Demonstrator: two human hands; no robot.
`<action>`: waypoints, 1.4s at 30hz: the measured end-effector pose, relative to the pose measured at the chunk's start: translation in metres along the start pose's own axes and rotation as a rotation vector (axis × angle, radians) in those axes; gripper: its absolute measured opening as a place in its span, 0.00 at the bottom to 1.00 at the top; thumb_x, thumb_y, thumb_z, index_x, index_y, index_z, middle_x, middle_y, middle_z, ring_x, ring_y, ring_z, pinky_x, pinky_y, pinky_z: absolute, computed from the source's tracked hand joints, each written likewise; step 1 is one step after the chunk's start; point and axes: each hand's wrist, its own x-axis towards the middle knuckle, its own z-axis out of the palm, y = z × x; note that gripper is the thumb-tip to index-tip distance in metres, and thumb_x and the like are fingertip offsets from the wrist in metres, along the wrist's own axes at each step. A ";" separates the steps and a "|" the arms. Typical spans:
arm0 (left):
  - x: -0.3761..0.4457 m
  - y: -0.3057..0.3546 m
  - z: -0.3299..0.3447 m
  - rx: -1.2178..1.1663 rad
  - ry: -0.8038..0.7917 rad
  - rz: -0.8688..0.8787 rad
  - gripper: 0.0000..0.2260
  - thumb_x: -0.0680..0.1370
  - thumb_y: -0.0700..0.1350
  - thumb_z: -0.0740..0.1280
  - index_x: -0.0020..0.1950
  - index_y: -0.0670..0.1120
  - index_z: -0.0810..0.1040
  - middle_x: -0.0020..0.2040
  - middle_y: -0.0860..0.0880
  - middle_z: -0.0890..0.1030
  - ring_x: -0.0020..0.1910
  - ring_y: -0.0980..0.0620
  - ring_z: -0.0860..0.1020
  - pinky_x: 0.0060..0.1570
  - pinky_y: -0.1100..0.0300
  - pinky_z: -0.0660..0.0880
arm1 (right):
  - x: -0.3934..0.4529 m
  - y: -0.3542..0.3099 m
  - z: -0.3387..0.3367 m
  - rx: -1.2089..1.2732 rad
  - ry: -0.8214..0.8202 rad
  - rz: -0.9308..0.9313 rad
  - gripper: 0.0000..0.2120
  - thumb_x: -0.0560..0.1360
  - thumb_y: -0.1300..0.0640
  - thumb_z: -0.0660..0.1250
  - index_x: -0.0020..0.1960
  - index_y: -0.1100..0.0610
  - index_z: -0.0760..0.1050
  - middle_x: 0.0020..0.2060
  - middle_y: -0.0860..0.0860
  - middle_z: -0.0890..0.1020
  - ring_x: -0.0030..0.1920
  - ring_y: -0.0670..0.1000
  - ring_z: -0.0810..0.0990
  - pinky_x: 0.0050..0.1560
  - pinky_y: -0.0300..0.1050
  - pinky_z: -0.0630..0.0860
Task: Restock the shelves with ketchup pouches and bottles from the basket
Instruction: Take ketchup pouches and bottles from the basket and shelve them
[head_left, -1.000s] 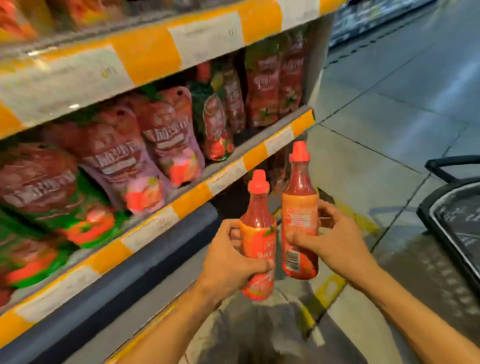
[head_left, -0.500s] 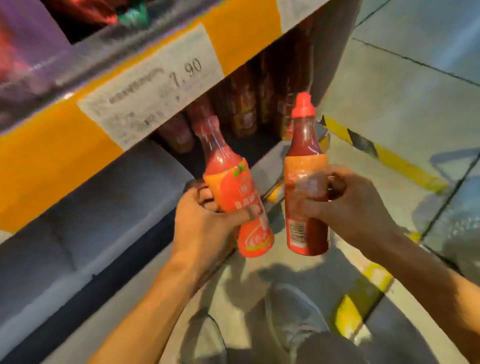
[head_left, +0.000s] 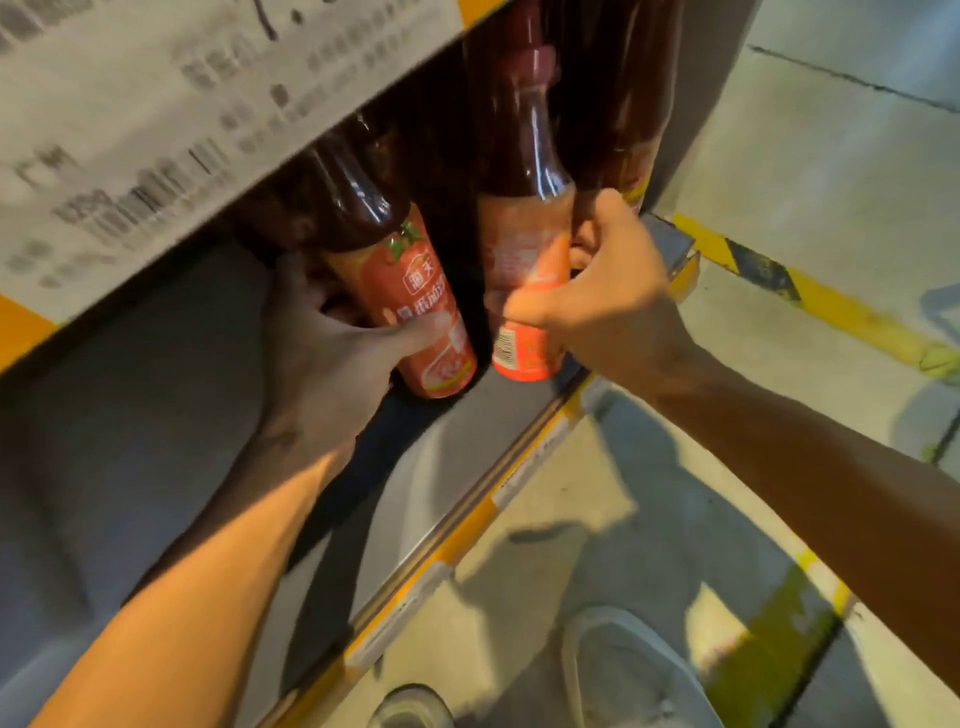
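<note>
Red ketchup bottles (head_left: 395, 291) with orange labels, grey shelf (head_left: 130, 415) edged yellow-and-white

Grey floor (head_left: 810, 156) (yellow-striped), dim light.

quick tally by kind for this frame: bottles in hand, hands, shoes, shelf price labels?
Red ketchup bottles with orange labels, held: 2, one in the left hand, one in the right hand
Hands: 2
Pale shoes: 2
White paper price labels on the upper shelf: 1
Total: 7
</note>
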 end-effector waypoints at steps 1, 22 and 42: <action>0.003 0.000 0.000 -0.002 0.014 0.004 0.31 0.63 0.46 0.84 0.63 0.48 0.77 0.52 0.56 0.83 0.47 0.65 0.82 0.45 0.66 0.77 | 0.002 0.003 0.004 -0.014 0.009 -0.013 0.31 0.55 0.54 0.83 0.52 0.55 0.70 0.43 0.50 0.83 0.44 0.48 0.84 0.48 0.50 0.82; 0.001 -0.035 0.005 0.012 0.033 0.106 0.42 0.58 0.53 0.82 0.69 0.56 0.71 0.63 0.61 0.78 0.61 0.67 0.76 0.60 0.63 0.74 | -0.005 0.035 0.012 -0.158 -0.153 0.023 0.29 0.66 0.54 0.80 0.62 0.53 0.72 0.51 0.44 0.84 0.51 0.42 0.83 0.55 0.40 0.81; 0.038 -0.050 0.001 0.159 0.233 0.101 0.31 0.63 0.46 0.83 0.63 0.47 0.76 0.57 0.55 0.81 0.50 0.63 0.79 0.46 0.77 0.74 | 0.041 0.029 0.054 -0.401 -0.167 0.029 0.33 0.69 0.53 0.81 0.69 0.56 0.71 0.61 0.54 0.81 0.59 0.54 0.81 0.62 0.51 0.78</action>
